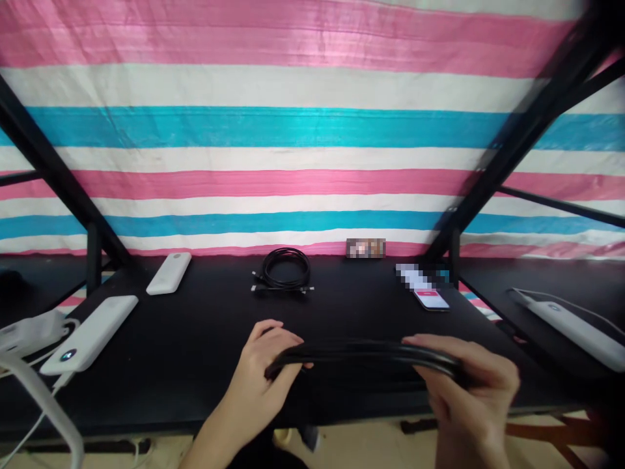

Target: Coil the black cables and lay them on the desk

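Observation:
Both hands hold one black bundle of cable (364, 353) stretched level above the front of the black table (205, 339). My left hand (266, 365) is closed round its left end. My right hand (471, 387) grips its right end, fingers curled over it. A second black cable (286, 269) lies coiled at the back middle of the table, untouched.
Two white power banks (169, 272) (92, 333) lie at the left, one with a cable plugged in. A phone (431, 299) with a lit screen lies at the back right. Another white power bank (576, 326) rests on the right table. Black frame bars slant up both sides.

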Tool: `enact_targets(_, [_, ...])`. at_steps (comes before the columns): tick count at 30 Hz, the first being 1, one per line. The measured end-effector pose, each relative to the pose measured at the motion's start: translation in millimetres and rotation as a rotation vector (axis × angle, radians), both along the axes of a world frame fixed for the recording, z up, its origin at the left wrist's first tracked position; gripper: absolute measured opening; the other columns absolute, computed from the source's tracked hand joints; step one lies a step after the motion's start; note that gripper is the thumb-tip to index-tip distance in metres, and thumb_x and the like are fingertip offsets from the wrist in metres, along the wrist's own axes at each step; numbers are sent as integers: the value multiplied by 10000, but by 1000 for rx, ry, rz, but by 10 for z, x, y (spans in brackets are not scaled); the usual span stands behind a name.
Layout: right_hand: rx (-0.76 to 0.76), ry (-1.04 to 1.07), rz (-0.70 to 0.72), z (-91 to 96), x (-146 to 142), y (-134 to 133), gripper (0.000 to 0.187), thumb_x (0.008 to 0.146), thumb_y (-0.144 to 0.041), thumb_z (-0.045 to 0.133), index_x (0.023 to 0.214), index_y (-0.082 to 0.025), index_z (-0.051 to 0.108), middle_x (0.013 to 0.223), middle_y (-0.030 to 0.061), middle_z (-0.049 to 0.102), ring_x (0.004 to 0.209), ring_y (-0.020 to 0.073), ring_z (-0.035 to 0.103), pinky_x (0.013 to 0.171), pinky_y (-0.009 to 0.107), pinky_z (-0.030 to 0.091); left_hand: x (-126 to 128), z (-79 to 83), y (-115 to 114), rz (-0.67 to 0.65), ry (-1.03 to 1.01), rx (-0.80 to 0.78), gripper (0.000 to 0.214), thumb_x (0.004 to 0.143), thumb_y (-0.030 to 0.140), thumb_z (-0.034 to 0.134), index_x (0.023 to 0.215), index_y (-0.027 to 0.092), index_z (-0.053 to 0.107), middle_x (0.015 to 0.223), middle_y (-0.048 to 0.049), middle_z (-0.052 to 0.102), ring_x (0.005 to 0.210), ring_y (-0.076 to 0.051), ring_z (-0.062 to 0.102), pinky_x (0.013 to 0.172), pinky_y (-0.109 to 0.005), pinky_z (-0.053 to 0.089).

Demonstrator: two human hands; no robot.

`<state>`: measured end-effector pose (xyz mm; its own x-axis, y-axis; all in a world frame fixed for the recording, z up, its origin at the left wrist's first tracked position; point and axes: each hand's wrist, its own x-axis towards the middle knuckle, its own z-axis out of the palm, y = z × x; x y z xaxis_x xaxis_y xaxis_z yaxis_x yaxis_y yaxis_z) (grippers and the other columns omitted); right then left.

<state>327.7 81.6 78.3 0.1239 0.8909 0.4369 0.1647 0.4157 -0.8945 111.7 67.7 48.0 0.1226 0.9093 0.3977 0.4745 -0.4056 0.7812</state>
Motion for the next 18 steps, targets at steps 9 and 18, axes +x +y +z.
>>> enact_targets(9, [-244,75,381,-366,-387,368,209,787,-345,608,882,-173,679,386,-79,371,313,60,327,329,183,272,28,-166,75,355,-859,-321,467,750,413,596,487,191,281,365,97,197,342,-38,146,352,-190,150])
enact_targets(18, [-166,-268,419,-127,-336,216,304,713,-331,670,996,-224,698,626,7,661,486,125,567,438,203,450,45,-325,63,523,-626,-347,230,581,340,687,712,163,620,703,-39,634,677,-192,590,572,-274,472])
